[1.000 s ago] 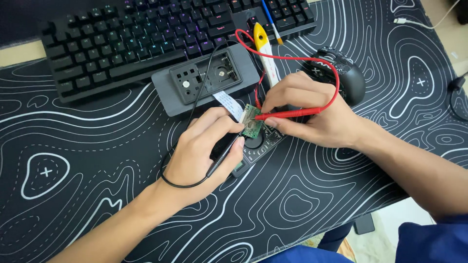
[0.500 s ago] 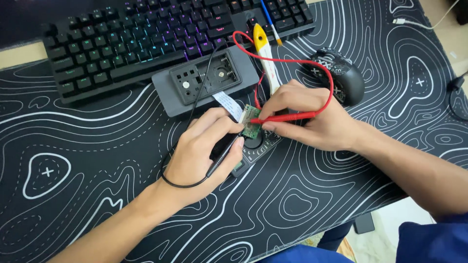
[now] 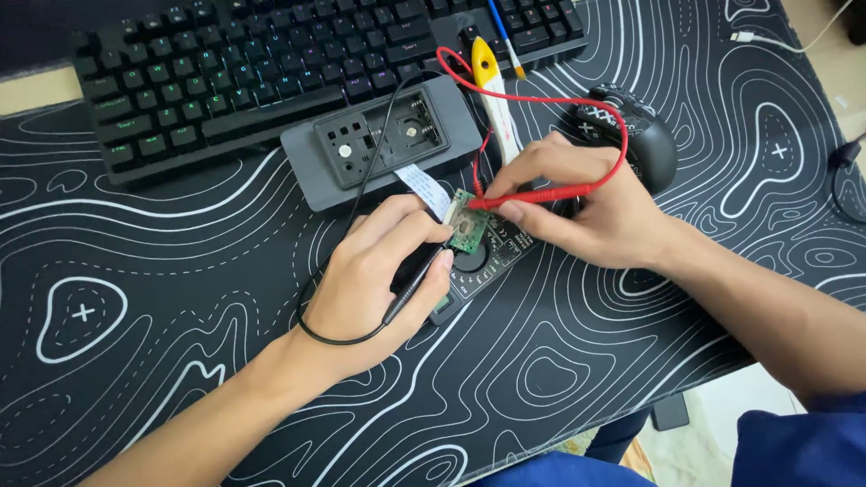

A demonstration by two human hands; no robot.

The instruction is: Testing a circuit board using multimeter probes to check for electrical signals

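While the left hand [image 3: 374,280] curls its fingers around a black probe [image 3: 415,281], pen-fashion, the tip of that probe points up toward a small green circuit board [image 3: 468,221] that lies on top of a black multimeter [image 3: 487,261] near the middle of the table [image 3: 135,361], which is covered by a black mat with white contour lines. The right hand [image 3: 586,212] pinches a red probe [image 3: 532,195] between thumb and fingers, and the probe's tip touches the upper right edge of the green board. A red lead [image 3: 577,99] loops from the red probe up over the hand and back down toward the meter; a thin black lead [image 3: 338,271] runs from the black probe around the left wrist and up over a grey rectangular casing [image 3: 379,140] that lies open-side up just beyond the board. A white flat ribbon cable [image 3: 424,185] joins the casing's edge to the board. A yellow-and-white tool [image 3: 492,90] lies beside the casing, its tip toward a black keyboard [image 3: 271,72] at the far edge. A black mouse [image 3: 640,135] sits just behind the right hand, partly hidden by it.
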